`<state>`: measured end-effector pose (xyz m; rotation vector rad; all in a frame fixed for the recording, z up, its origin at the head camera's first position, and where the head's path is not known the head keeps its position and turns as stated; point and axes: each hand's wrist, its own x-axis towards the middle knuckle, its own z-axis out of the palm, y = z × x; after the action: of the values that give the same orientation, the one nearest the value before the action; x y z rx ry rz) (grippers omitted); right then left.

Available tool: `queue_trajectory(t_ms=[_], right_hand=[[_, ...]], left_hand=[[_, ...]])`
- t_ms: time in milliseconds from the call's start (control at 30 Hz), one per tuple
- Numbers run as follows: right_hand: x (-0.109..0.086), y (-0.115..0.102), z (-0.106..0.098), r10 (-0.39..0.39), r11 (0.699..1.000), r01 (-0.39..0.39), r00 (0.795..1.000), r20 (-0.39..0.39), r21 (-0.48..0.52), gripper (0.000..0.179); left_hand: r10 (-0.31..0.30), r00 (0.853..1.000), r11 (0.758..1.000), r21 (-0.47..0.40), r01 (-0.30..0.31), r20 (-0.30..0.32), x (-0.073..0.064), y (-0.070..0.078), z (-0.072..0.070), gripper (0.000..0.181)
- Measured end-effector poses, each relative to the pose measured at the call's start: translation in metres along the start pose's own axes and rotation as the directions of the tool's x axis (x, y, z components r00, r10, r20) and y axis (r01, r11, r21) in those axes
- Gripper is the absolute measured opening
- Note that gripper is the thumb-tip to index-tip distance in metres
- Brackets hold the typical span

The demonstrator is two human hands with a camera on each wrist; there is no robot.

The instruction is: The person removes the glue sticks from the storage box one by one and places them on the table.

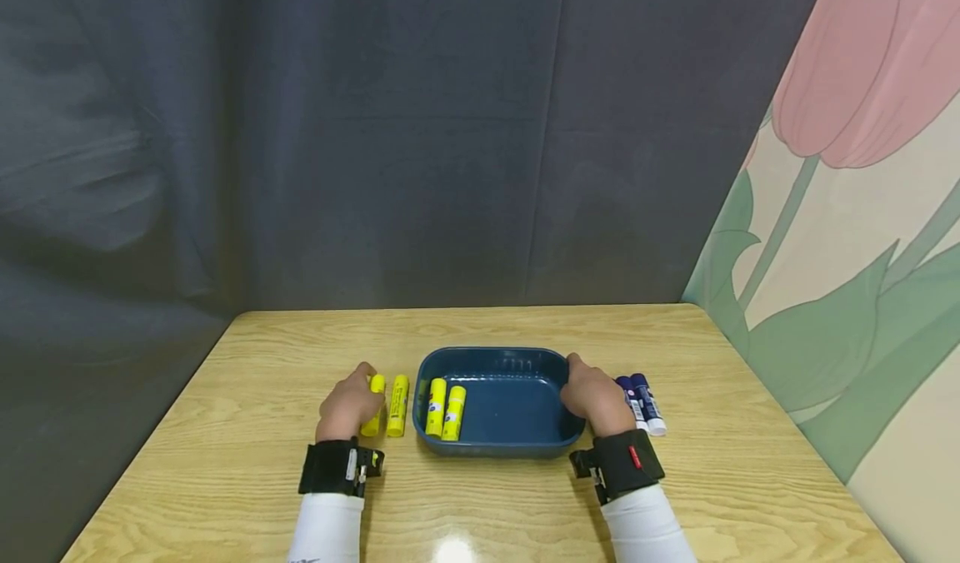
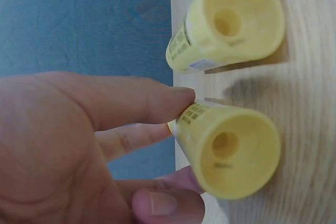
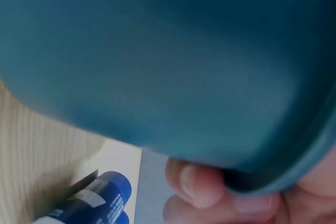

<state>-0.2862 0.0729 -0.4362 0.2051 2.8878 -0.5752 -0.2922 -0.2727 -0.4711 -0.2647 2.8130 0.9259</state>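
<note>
My left hand pinches a yellow glue stick lying on the table, its fingers on either side of the tube. Right beside it lies a second yellow glue stick, apart from the hand. A dark blue rectangular tray stands in the middle, with two yellow glue sticks inside at its left end. At the tray's right side, my right hand grips the rim; in the right wrist view its fingertips curl under the edge. The tray wall fills most of that view.
Two dark blue glue sticks with white ends lie to the right of the tray, partly behind the right hand. The wooden table ends at a dark grey curtain. A wall with painted tulips borders the right side.
</note>
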Motion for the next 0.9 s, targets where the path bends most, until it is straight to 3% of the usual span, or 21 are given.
queue_trajectory(t_ms=[533, 900], right_hand=[[0.0006, 0.0003, -0.0002, 0.008, 1.000, -0.008, 1.000, 0.004, 0.011, 0.059], [0.0021, 0.0011, 0.0007, -0.002, 1.000, 0.002, 1.000, 0.008, 0.016, 0.059]], left_hand=[[0.052, 0.999, 0.999, 0.009, -0.052, -0.010, 0.0001, 0.0007, -0.0023, 0.052], [0.039, 0.999, 0.999, 0.026, -0.039, 0.015, 0.0003, 0.0008, -0.0042, 0.048]])
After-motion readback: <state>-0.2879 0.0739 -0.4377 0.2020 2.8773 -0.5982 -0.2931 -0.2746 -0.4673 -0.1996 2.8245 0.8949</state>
